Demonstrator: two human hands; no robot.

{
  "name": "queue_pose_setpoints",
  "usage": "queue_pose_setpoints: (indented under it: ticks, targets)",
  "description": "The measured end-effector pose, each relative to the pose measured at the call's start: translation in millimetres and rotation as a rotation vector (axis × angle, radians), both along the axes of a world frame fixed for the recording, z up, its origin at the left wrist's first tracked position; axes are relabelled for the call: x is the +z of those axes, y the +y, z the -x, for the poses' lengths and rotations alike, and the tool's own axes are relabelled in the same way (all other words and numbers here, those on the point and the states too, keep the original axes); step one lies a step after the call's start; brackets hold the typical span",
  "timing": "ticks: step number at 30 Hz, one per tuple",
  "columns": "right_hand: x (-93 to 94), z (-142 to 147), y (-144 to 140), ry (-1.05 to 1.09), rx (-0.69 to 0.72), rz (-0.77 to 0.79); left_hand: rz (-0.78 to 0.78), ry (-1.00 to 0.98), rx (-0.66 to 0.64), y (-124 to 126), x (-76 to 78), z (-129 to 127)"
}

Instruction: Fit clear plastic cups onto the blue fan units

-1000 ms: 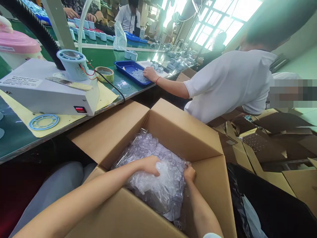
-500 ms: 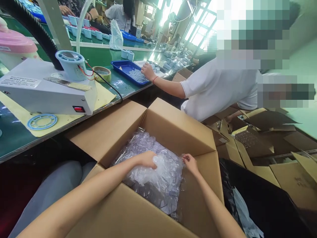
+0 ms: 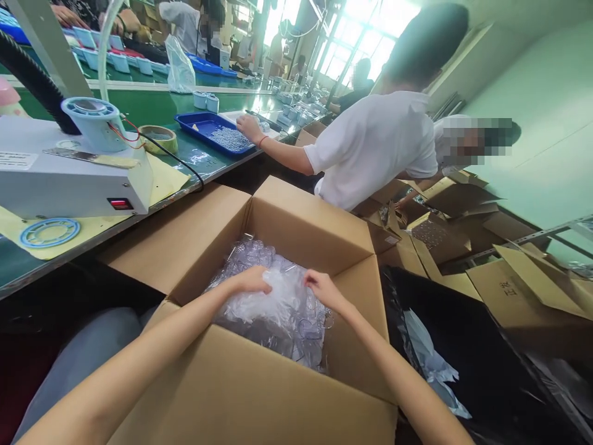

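Note:
An open cardboard box (image 3: pixel 259 383) stands in front of me, partly filled with clear plastic pieces (image 3: pixel 250 252). On top of them lies a crumpled clear plastic bag (image 3: pixel 271 300). My left hand (image 3: pixel 252 280) is closed on the bag's near-left upper side, its thumb pressed into the film. At the bag's right edge my right hand (image 3: pixel 323 289) has its fingertips pinched together. Whatever those fingertips hold is too small to make out. The bag hides part of the plastic pieces beneath it.
Left of the box, a green workbench (image 3: pixel 13 269) carries a grey machine (image 3: pixel 69 185), a tape roll (image 3: pixel 158 139) and a blue tray (image 3: pixel 217 133) of small parts. A co-worker in a white shirt (image 3: pixel 370 142) reaches over the bench. A black plastic bag (image 3: pixel 482 364) lies right, near more boxes (image 3: pixel 523 296).
My right hand has moved left from the box's right side to the plastic bag's edge. My left hand stays on the bag. The whole view has shifted right.

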State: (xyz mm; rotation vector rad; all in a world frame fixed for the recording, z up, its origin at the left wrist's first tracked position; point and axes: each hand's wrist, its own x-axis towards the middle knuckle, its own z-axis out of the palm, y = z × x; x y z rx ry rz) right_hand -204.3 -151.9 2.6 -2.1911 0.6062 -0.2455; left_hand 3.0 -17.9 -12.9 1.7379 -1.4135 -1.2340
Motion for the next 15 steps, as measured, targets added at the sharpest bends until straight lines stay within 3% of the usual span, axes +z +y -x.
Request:
queue_pose_setpoints:
  ticks: [4,8,15]
  targets:
    - [17.6,8,-3,-0.028,-0.005,-0.067,-0.003,0.028,0.015,2,2.8,2]
    - [33.3,1,12,-0.138,-0.03,-0.173,0.015,0.1,0.013,3,9.0,6]
    - [21.9,-25,60,-0.311,0.027,-0.343,0.136,0.265,0.043,1,26.0,20]
